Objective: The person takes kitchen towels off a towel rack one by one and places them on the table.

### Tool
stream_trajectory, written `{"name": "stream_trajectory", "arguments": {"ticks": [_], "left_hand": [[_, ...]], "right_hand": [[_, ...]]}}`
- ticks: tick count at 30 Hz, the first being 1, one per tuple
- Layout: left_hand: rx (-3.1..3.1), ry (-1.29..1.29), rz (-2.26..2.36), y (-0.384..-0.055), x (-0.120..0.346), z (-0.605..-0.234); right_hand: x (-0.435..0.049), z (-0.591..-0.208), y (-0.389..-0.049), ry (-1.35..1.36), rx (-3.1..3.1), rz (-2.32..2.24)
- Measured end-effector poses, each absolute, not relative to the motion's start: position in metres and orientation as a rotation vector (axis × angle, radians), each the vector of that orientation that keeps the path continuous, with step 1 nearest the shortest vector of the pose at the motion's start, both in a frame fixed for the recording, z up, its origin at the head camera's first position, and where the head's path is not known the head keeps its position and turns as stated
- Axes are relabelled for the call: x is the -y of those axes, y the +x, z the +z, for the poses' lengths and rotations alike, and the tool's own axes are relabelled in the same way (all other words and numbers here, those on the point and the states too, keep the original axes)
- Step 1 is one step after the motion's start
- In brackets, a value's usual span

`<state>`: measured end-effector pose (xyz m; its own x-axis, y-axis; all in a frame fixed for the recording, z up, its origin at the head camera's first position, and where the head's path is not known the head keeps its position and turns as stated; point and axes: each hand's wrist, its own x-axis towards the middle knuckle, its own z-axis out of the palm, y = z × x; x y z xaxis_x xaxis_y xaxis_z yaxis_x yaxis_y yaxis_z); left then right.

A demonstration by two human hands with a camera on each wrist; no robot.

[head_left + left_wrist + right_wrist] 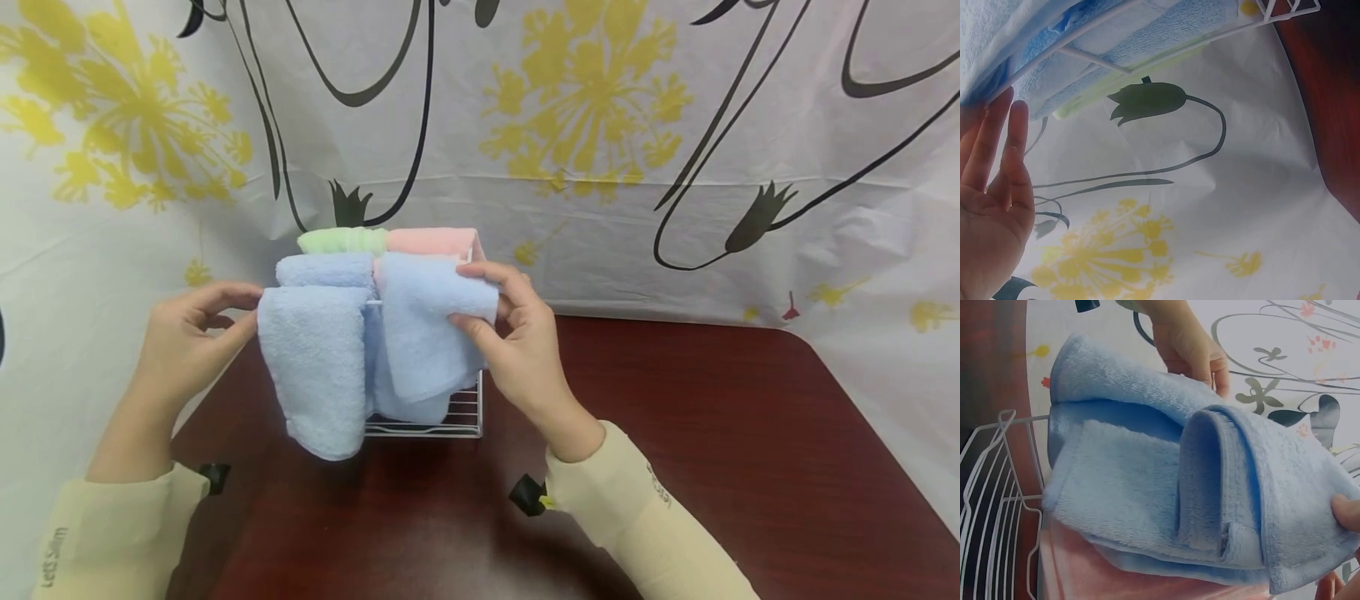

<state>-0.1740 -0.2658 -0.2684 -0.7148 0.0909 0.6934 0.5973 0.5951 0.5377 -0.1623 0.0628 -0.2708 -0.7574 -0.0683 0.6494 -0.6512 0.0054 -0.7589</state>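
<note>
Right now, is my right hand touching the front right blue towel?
Touching: the head view shows the right hand at the right end of the blue towel, its thumb and fingers pressed on the cloth.

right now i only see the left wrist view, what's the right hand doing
Observer: The right hand grips the front right blue towel by its right side.
Operator: anything pink back there
Observer: Yes, a pink towel is at the back, right of the green towel.
Operator: which of the two front ones hangs lower
Observer: In the head view, the front left blue towel reaches lower.
</note>
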Motion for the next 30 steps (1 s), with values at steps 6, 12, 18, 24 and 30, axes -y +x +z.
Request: {"name": "stream_trajectory", "arguments": {"ticks": [6, 12, 18, 24, 30], "left_hand": [[2.146, -0.598, -1.116, -0.176, 0.266, -0.268], [2.128, -0.625, -1.124, -0.176, 0.266, -0.269], [2.181, -0.563, -1.097, -0.174, 0.266, -0.269], [2.198, -0.546, -1.077, -0.174, 0.265, -0.269], [2.195, -0.542, -1.069, -0.176, 0.264, -0.268]], "right_hand": [[-0.062, -0.272, -0.165, 0.743, 1.808, 1.82], [-0.061, -0.268, -0.171, 0.757, 1.775, 1.819], [-0.06, -0.26, -0.174, 0.777, 1.702, 1.823], [-0.06, -0.254, -0.174, 0.792, 1.601, 1.814], [-0.063, -0.251, -0.172, 0.761, 1.506, 1.825]]}}
